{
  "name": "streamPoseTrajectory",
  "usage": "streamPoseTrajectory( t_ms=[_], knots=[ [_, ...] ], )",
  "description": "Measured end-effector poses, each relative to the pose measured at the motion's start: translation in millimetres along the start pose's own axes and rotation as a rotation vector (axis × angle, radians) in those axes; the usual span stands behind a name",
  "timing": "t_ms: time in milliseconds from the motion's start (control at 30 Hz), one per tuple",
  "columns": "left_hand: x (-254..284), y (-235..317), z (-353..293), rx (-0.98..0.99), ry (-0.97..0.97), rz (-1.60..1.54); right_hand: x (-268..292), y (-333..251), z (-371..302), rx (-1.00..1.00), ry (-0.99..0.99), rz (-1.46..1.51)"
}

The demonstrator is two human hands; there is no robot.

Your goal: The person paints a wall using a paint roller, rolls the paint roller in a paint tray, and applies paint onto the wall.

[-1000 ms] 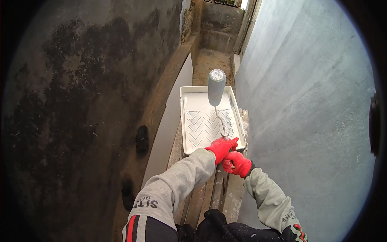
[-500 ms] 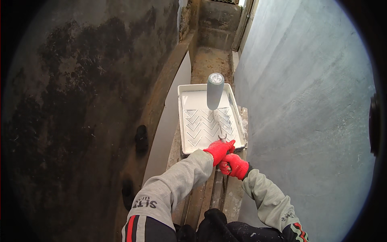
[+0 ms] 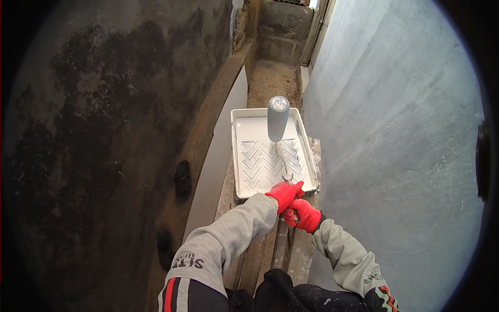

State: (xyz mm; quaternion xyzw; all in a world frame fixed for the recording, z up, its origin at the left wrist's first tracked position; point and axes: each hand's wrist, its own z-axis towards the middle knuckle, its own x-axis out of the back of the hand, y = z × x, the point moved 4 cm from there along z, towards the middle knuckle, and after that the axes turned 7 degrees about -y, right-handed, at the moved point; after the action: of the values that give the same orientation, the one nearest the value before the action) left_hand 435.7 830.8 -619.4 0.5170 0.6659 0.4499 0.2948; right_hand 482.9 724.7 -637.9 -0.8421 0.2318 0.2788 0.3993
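Observation:
A paint roller (image 3: 278, 122) with a grey-white cover is held up over a white paint tray (image 3: 235, 171), its cover pointing toward me end-on. White paint fills the tray's far part, and zigzag ridges mark the near part. In a red glove, my left hand (image 3: 285, 196) is closed round the roller's handle near the tray's front edge. My right hand (image 3: 304, 215), also red-gloved, is closed on the handle just below and to the right. Most of the handle is hidden by the gloves.
The tray stands on a paint-spattered wooden bench (image 3: 300, 252). To the right rises a grey painted wall (image 3: 395, 130); to the left stand a dark stained wall (image 3: 104, 145) and a pale leaning board (image 3: 214, 166). Black slippers (image 3: 183, 178) lie on the floor at left.
Almost nothing differs. The view has shifted very slightly; both hands keep their hold on the roller over the tray.

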Motion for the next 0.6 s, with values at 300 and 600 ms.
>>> streamPoseTrajectory(
  t_ms=[300, 600],
  knots=[
    [0.0, -4.0, -1.2, 0.045, 0.026, 0.044, -4.3, 1.6, -0.5, -0.028, 0.054, 0.033],
    [-2.1, -2.3, 1.7, 0.028, 0.035, 0.064, 0.1, 2.9, -0.7, -0.010, 0.039, 0.096]
  ],
)
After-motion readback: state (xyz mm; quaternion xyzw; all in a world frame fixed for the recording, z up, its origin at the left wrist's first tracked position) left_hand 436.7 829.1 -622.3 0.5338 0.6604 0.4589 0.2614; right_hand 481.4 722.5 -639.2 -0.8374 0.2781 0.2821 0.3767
